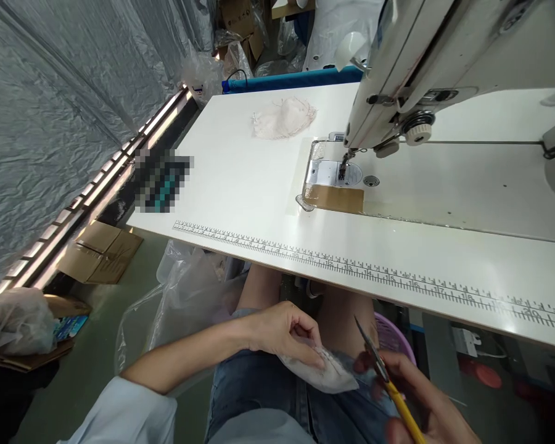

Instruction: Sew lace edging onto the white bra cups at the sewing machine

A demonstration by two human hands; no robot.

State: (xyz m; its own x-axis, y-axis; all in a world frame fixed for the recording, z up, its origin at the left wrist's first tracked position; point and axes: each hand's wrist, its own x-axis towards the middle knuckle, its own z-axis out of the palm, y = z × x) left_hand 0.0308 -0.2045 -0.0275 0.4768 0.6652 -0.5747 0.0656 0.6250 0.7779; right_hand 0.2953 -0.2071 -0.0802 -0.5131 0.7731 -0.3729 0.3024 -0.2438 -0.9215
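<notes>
Over my lap, my left hand (289, 339) pinches a small whitish piece of fabric (330, 373) between thumb and curled fingers. To its right, my right hand (411, 394) grips a pair of scissors (388, 382) with yellow handles. Their slim metal blades point up and away from me, beside the fabric and apart from it. Some of the right fingers are blurred. Beyond my hands, a white sewing machine (398, 92) stands on a white table (231, 179). A second pale fabric piece (284, 117) with loose threads lies left of the needle.
A printed ruler scale (277, 250) runs along the table's front edge, above my knees. Clear plastic bags (189, 290) hang below the left side. A cardboard box (100, 251) sits on the floor at left; a purple basket (395, 336) is under the table.
</notes>
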